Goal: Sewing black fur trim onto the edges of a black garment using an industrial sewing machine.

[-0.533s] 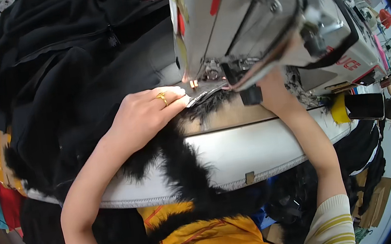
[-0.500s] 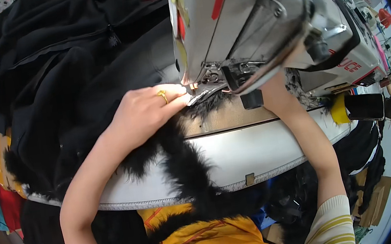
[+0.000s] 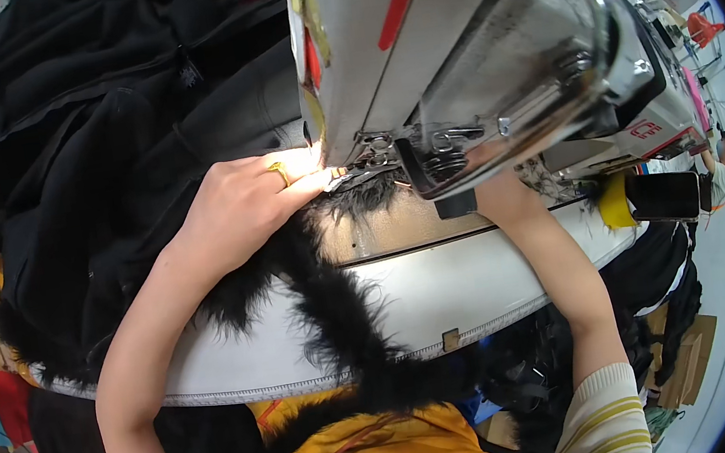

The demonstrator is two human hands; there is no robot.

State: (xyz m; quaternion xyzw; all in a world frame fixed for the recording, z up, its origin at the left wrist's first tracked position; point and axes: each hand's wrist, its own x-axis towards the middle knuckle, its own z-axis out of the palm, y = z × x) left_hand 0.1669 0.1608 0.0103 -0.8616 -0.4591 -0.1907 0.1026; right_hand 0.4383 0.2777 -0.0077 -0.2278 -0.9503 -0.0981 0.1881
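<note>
My left hand (image 3: 240,208), with a gold ring, lies at the sewing machine's needle area. Its thumb and index finger are pressed together on the edge of a black garment (image 3: 132,166) with black fur trim (image 3: 327,301). The trim hangs from under that hand over the table's front edge. Under the head of the white sewing machine (image 3: 420,42), dark fur shows beside the fingertips. My right hand (image 3: 506,195) reaches in behind the machine's guard from the right; its fingers are hidden, and so is anything they touch.
The white table edge (image 3: 410,299) carries a measuring tape along its front. A yellow roll (image 3: 616,202) and a phone-like dark slab (image 3: 664,196) stand right of my right forearm. Black cloth lies below the table, with cardboard (image 3: 689,357) at lower right. Another person (image 3: 722,167) is far right.
The whole view has shifted slightly, so the machine and table sit further left in it. Both hands keep their places at the machine; no clear movement of the cloth shows.
</note>
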